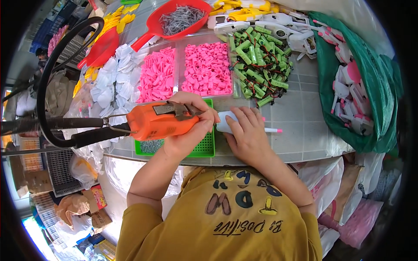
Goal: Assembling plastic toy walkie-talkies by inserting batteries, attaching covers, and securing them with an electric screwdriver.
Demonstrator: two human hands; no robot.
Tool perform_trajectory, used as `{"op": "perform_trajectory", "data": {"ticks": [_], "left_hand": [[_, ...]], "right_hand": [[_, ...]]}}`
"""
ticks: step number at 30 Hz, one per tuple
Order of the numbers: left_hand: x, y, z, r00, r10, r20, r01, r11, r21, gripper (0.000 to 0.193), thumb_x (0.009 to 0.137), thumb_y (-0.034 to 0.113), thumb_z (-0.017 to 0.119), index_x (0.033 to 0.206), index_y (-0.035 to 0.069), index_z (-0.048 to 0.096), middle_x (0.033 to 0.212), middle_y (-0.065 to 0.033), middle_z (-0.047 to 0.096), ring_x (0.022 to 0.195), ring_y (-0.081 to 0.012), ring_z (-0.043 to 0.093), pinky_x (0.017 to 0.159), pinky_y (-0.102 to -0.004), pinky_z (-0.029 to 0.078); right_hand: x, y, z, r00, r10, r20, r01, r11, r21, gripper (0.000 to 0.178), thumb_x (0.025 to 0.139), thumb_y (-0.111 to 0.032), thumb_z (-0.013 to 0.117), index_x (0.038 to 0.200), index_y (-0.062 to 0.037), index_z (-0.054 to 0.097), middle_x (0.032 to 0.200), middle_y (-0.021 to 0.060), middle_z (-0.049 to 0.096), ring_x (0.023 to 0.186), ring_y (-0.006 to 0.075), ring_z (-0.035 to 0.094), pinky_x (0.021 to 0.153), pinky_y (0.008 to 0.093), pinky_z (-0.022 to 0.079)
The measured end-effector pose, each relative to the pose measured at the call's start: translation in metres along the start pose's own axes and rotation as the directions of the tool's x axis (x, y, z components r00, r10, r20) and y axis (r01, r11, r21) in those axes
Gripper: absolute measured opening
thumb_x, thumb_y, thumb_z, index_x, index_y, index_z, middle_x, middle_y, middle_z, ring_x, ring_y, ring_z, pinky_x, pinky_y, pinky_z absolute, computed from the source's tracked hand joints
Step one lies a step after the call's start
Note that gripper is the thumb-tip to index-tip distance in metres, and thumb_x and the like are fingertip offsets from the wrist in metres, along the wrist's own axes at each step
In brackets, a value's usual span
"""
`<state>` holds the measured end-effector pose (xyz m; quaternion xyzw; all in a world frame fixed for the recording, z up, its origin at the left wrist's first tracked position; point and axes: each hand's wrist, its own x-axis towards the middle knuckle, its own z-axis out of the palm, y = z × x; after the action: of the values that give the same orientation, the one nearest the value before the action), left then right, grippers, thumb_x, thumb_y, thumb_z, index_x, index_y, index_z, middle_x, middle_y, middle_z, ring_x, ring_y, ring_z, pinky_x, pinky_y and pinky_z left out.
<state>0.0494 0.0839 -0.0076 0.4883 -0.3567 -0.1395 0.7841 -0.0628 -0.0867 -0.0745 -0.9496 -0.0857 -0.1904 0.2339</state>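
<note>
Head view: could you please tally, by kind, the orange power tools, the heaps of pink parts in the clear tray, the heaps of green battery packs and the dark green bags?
Orange power tool: 1
Heaps of pink parts: 2
Heap of green battery packs: 1
Dark green bag: 1
Total: 5

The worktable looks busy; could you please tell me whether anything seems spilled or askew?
Nothing looks plainly spilled or damaged. The green cylinders right of the pink parts look messiest: loosely heaped, wires jumbled among them.
</note>
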Motion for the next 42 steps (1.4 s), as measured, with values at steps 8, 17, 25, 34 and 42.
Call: {"op": "perform_trajectory", "data": {"ticks": [8,17,25,34,42], "left_hand": [[0.017,-0.009,-0.011,0.98,-0.164,0.111,0.152,0.983,0.108,0.022,0.081,-0.013,0.064,0.092,0.004,0.056,0.085,-0.0052,0.061,0.079,-0.0132,0.066,0.074,-0.0285,0.056],[0.005,0.007,0.007,0.984,-0.171,-0.042,0.176,0.957,0.231,0.02,0.079,-0.007,0.072,0.09,0.004,0.06,0.084,-0.005,0.067,0.079,-0.0111,0.067,0.076,-0.0265,0.054],[0.019,0.057,0.004,0.826,-0.145,0.545,0.221,0.972,-0.076,0.077,0.083,0.073,0.065,0.097,-0.002,0.074,0.083,-0.0146,0.056,0.086,-0.0337,0.058,0.086,-0.0572,0.054],[0.047,-0.006,0.041,0.732,-0.422,0.536,0.461,0.885,0.067,0.041,0.08,0.035,0.084,0.096,-0.001,0.073,0.094,-0.0123,0.069,0.087,-0.0225,0.065,0.076,-0.032,0.051],[0.052,0.015,0.102,0.594,-0.43,0.68,-0.067,0.816,0.575,0.021,0.078,0.012,0.087,0.094,0.004,0.075,0.085,-0.0087,0.069,0.076,-0.0242,0.066,0.066,-0.0339,0.052]], "right_hand": [[0.001,0.001,0.0,1.0,-0.024,-0.01,0.024,1.0,-0.008,0.051,0.079,-0.017,0.079,0.125,-0.0025,0.061,0.137,0.0197,0.056,0.126,0.0408,0.053,0.11,0.059,0.039],[-0.001,0.004,-0.009,1.0,-0.009,0.013,0.008,1.0,0.007,0.06,0.077,-0.016,0.081,0.131,-0.0043,0.058,0.14,0.0205,0.056,0.131,0.0413,0.052,0.112,0.0587,0.039],[-0.014,0.023,-0.032,0.977,0.211,-0.04,-0.189,0.932,0.311,0.068,0.078,-0.018,0.084,0.136,-0.0038,0.05,0.122,0.0212,0.065,0.114,0.0412,0.063,0.102,0.0474,0.05],[-0.056,0.032,-0.098,0.889,0.438,0.134,-0.425,0.68,0.597,0.061,0.096,-0.034,0.065,0.15,-0.0103,0.048,0.113,0.0238,0.07,0.095,0.0394,0.07,0.085,0.0424,0.056],[-0.226,0.062,-0.155,-0.03,0.71,-0.704,-0.701,0.487,0.521,0.047,0.1,-0.02,0.067,0.142,-0.0014,0.056,0.127,0.0157,0.065,0.116,0.0232,0.061,0.1,0.0346,0.049]]}}
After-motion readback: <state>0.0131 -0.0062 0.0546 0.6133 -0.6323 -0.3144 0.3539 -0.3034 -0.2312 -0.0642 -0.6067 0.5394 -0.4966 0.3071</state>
